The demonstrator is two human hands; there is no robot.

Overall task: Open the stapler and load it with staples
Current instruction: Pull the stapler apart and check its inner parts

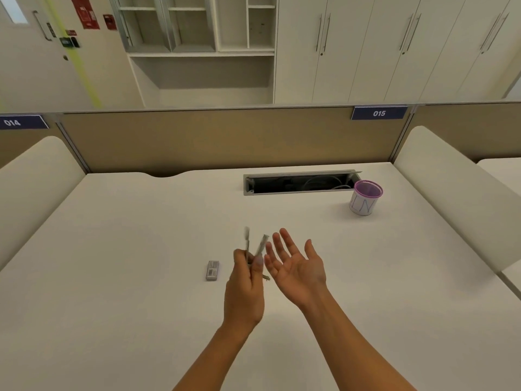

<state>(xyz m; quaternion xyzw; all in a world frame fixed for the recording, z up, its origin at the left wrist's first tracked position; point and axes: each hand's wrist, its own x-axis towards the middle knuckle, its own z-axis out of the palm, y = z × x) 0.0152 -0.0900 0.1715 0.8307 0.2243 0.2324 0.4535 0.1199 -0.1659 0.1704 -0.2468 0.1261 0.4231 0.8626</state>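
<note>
Mid frame, the left hand (pixel 244 280) grips the thin stapler (pixel 260 246), swung open in a V above the table (pixel 112 249), the right hand (pixel 296 266) is wide and empty, and the stapler looks light, hard, and best held near the hinge

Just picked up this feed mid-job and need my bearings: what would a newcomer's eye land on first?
The hands at mid-desk: the left hand grips a blurred stapler splayed open in a V, with the right hand open, palm up, beside it. A small grey box, likely staples, lies on the desk just left of them. A purple-rimmed cup stands far right.
</note>
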